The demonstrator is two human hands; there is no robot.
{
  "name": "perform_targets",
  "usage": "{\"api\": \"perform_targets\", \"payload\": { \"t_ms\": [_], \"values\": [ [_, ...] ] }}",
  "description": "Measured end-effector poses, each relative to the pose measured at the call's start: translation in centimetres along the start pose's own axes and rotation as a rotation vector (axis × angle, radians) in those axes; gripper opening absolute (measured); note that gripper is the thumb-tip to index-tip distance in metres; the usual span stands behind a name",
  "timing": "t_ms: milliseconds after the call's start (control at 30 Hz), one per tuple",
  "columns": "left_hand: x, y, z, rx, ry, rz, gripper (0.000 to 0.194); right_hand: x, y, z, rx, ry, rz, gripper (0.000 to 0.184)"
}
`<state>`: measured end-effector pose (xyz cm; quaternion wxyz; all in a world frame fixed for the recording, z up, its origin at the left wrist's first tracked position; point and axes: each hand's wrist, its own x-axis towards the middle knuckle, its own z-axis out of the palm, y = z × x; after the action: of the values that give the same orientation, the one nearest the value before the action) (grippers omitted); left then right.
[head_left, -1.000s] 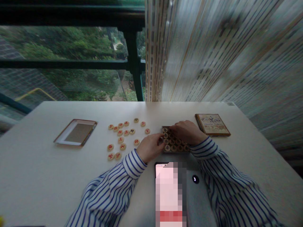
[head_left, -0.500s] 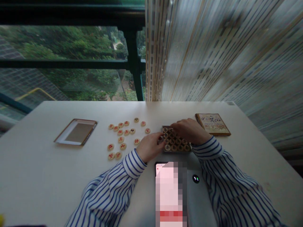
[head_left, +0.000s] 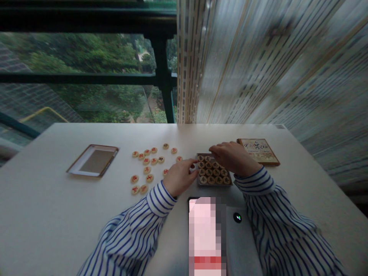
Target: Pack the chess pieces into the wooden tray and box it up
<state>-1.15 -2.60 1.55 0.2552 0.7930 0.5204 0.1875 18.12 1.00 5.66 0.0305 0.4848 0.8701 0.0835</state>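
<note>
A small brown box on the white table holds several round wooden chess pieces in rows. My left hand rests at the box's left edge, fingers curled, thumb and forefinger pinched near a piece I cannot make out clearly. My right hand lies over the box's far right part, fingers bent down onto the pieces. Several loose chess pieces with red and black marks lie scattered to the left of the box.
A box lid lies upturned at the left. A printed booklet or board lies right of the box. A phone stands close in front of me beside a grey device. A window and curtain are behind the table.
My left hand has drawn back slightly to the left of the box. My right hand has shifted up and right, uncovering more rows of pieces.
</note>
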Motion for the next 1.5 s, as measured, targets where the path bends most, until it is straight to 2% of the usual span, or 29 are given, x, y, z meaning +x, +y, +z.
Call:
{"api": "perform_targets", "payload": {
  "t_ms": [333,633,967,1167,1400,1500],
  "values": [
    [0.2,-0.7,-2.3,-0.042,0.102,0.004,0.026,-0.2,-0.8,-1.1,0.100,0.069,-0.052,0.024],
    [0.0,-1.5,-5.7,-0.049,0.204,-0.045,0.025,-0.2,-1.3,-1.0,0.180,0.146,-0.077,0.025],
    [-0.3,-3.8,-9.1,-0.052,0.316,-0.142,0.027,-0.1,-2.3,-0.9,0.253,0.220,-0.110,0.025],
    [-0.7,-4.9,-9.7,0.084,0.250,-0.139,0.029,0.0,-2.9,-0.7,0.314,0.255,-0.118,0.024],
    [-0.5,-6.5,-9.5,0.268,0.006,-0.093,0.038,0.8,-3.9,-0.5,0.396,0.259,-0.114,0.024],
    [-0.2,-7.2,-9.0,0.348,-0.025,-0.099,0.039,1.6,-4.4,-0.5,0.390,0.218,-0.136,0.025]
  ]
}}
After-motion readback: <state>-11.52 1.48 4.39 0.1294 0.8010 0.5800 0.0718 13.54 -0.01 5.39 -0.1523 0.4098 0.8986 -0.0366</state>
